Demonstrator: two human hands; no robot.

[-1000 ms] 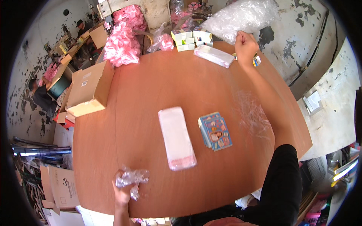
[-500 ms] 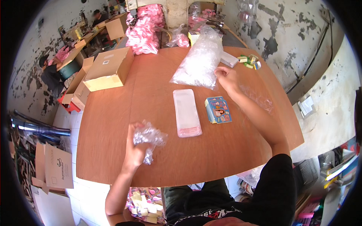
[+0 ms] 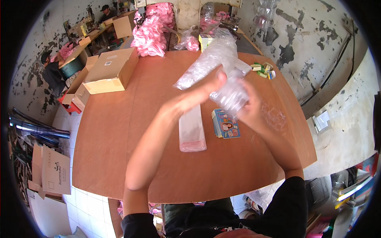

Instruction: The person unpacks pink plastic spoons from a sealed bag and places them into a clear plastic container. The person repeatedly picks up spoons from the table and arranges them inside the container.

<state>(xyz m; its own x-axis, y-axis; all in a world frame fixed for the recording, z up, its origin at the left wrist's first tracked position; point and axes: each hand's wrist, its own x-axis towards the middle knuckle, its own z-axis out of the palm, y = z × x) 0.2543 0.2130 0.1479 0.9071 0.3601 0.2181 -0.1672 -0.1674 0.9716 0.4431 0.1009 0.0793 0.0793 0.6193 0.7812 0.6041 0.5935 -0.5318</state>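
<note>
Right fingers (image 3: 253,102) grip blurred clear plastic (image 3: 229,96), long axis unclear; left fingers (image 3: 220,78), grip I cannot tell. Bodyward of both, a white stack (image 3: 191,129) points lengthwise away.

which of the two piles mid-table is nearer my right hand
The blue-topped card pile, below-left of your right hand in view; the longer white pile lies farther left.

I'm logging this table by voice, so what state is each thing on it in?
Crumpled clear plastic bundle: blurred, in the grip of the right hand; left hand close, its hold unclear.
Large clear plastic bag: lying down, filled.
Long white-pink plastic-wrapped stack: lying flat.
Rectangular blue printed cards: stacked, slightly uneven.
Brown cardboard box: top closed.
Thin clear plastic strips: scattered, loose.
Small green-yellow cartons: loosely heaped.
</note>
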